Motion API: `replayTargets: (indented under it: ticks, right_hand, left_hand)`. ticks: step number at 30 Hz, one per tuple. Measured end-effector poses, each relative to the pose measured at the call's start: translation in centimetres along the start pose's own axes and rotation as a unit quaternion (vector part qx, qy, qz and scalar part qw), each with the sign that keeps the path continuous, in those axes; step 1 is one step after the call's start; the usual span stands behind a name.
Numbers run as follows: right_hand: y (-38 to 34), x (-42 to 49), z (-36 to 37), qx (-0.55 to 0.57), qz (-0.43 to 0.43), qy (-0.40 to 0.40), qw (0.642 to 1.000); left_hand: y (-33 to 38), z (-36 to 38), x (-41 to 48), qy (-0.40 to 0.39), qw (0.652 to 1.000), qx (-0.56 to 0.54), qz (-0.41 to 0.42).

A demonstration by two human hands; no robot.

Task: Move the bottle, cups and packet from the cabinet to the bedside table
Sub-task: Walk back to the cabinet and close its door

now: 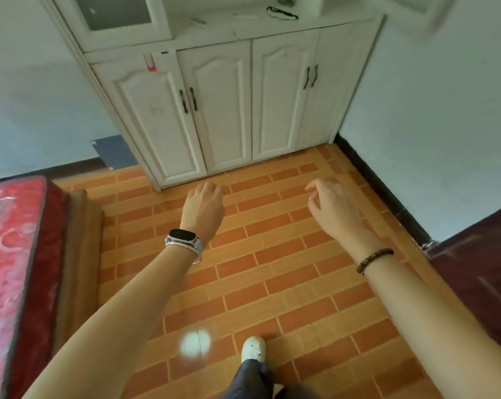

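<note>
Brick-pattern tile floor (272,269), white cabinet (223,116) doors closed, red mattress (7,254)

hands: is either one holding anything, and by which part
Nothing is held. The left hand and right hand are both empty, fingers loosely curled, over the tiled floor before the cabinet.

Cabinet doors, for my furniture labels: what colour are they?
The cabinet doors are white, with dark handles; the head view shows them best.

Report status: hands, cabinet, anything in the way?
Left hand and right hand both open, empty. Cabinet: lower doors shut; bottle, cups, packet not in sight. Only tiled floor between hands and cabinet.
</note>
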State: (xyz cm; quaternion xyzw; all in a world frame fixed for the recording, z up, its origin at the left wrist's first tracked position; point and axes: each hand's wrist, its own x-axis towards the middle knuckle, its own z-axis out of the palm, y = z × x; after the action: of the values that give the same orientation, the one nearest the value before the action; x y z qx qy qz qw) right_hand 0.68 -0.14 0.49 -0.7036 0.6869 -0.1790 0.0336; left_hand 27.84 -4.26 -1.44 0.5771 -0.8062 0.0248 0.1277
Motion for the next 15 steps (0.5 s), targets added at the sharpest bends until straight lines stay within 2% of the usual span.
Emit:
replayTargets:
  ticks: [6,15]
  right_hand:
    - [2.3,1.2,-1.7,-0.007,0.066,0.023,0.998]
    - [9.8,4.9,-2.8,-0.026,0.135,0.032,0.99]
  left_hand:
    - [1.6,1.2,7.0,-0.009,0.997,-0.026,0.066]
    - [7.4,3.0,15.5,0.005,0.988,-0.052,0.145]
